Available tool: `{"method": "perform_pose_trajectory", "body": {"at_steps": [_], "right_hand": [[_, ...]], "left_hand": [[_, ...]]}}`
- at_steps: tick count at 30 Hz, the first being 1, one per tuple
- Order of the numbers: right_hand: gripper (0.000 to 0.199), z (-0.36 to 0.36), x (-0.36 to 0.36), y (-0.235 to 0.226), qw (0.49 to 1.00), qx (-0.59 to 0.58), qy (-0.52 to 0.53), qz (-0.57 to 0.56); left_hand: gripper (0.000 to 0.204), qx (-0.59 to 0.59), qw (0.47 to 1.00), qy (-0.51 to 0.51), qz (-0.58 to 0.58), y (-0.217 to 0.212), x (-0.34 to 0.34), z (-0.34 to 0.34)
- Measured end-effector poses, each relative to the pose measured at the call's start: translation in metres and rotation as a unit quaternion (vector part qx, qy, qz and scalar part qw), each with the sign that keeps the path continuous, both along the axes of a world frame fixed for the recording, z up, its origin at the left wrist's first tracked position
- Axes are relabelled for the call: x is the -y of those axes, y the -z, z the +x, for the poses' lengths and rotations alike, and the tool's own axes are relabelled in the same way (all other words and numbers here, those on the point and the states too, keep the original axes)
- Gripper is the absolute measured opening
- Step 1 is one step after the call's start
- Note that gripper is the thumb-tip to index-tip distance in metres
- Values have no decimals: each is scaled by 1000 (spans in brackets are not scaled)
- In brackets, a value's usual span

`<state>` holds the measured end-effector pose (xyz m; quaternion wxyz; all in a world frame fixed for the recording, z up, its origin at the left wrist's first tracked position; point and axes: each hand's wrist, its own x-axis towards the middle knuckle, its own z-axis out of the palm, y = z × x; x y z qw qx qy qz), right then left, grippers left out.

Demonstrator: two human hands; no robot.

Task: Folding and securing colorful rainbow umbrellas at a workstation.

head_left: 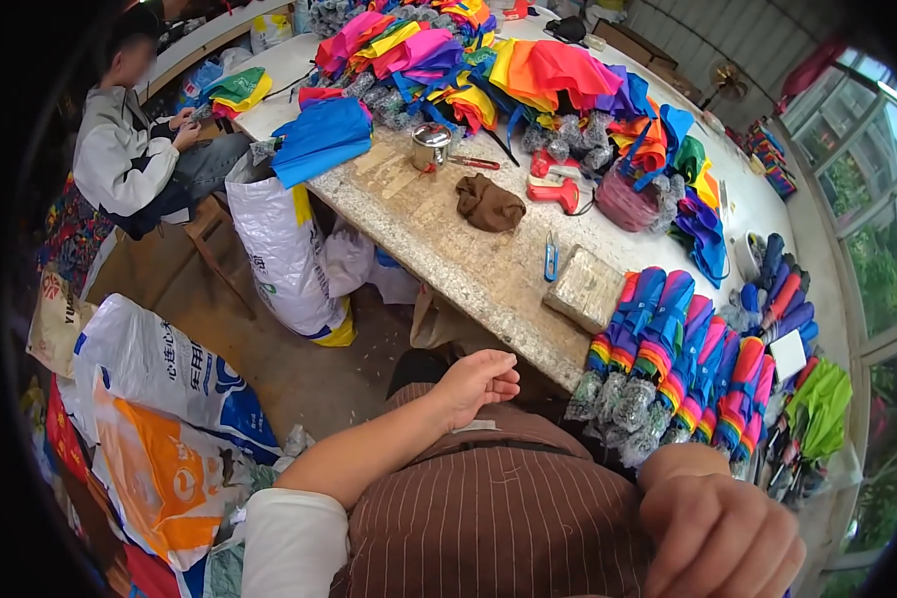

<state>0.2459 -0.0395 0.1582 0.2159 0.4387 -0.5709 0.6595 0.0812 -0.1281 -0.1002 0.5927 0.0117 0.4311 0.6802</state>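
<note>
My left hand (476, 389) is in front of my striped brown apron, short of the table's near edge. Its fingers curl in toward the thumb, and nothing shows in them. At the lower right, my right hand (723, 533) is closed, its back turned up. The fingers hide whatever it may hold. Nearest to the right hand lie folded rainbow umbrellas (658, 344), their handle ends in clear plastic wrap. Beside those umbrellas a worn, block-shaped thing (585, 289) rests on the worktable (448, 244). Left of the block is a blue cutter knife (551, 256).
Loose rainbow umbrellas (548, 75) heap across the table's far side. Nearer are a brown cloth (488, 202), red heat-gun-like tools (553, 191) and a metal pot (432, 149). Full sacks (294, 259) and plastic bags (164, 478) stand on the left. A person (135, 149) sits beyond.
</note>
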Motion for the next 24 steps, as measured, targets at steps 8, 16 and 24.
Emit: {"method": "perform_pose_trajectory", "body": {"at_steps": [8, 16, 24], "right_hand": [[9, -15, 7, -4, 994, -47, -52, -84], [9, -25, 14, 4, 991, -116, -47, -45], [9, -30, 21, -5, 992, -123, -15, 2]], "left_hand": [[19, 10, 1000, 6, -3, 3, 1, 2], [22, 15, 1000, -6, -7, 1, 6, 3], [21, 27, 1000, -4, -1, 5, 9, 3]]}}
